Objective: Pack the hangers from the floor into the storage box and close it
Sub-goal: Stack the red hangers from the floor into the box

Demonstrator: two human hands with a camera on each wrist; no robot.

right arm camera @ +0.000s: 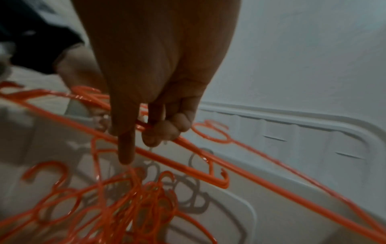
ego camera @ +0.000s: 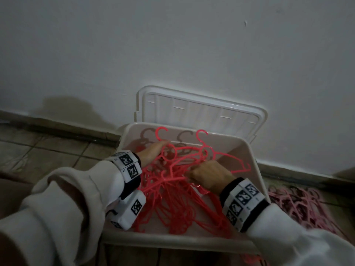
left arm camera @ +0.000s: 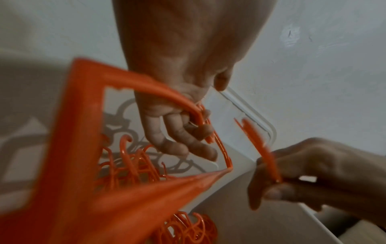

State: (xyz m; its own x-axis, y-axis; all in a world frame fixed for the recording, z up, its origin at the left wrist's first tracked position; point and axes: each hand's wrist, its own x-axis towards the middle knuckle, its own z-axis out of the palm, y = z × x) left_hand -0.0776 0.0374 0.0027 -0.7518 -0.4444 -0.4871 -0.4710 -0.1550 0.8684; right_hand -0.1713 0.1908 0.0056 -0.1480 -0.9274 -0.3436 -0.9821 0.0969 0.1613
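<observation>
A beige storage box (ego camera: 194, 241) stands open by the wall, its white lid (ego camera: 201, 112) leaning back against the wall. A tangle of red hangers (ego camera: 172, 200) fills the box, with two hooks poking up at the far side. My left hand (ego camera: 151, 153) reaches into the far left of the pile; in the left wrist view its fingers (left arm camera: 179, 137) hook round a hanger's arm (left arm camera: 146, 85). My right hand (ego camera: 208, 174) grips a hanger bar (right arm camera: 188, 158) over the middle of the box, index finger (right arm camera: 125, 148) pointing down, other fingers curled round the bar.
A heap of pale pink hangers (ego camera: 299, 206) lies on the tiled floor right of the box. A few red hangers (ego camera: 253, 259) show under the box's near right corner. The wall (ego camera: 172, 45) rises directly behind the lid. Tiled floor (ego camera: 38, 150) spreads to the left.
</observation>
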